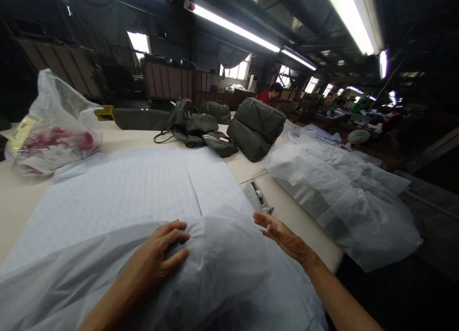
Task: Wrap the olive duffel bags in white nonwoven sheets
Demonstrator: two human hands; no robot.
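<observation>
A bulky bundle in translucent white plastic (222, 269) lies nearest to me; its contents are hidden. On its left part rests my left hand (163, 252), fingers spread and pressing lightly on the film. Beside the bundle's right side my right hand (281, 235) is raised with its fingers apart, holding nothing. Under and beyond the bundle, white sheets (125, 192) lie flat on the pale table (21, 192). A grey tape dispenser (257, 197) sits just past my right hand.
Dark green bags (256, 125) and pouches (202, 123) stand at the table's back. At left is a clear bag with red items (57, 135). Large white plastic (340, 192) covers something at right. A person in red (265, 97) is farther back.
</observation>
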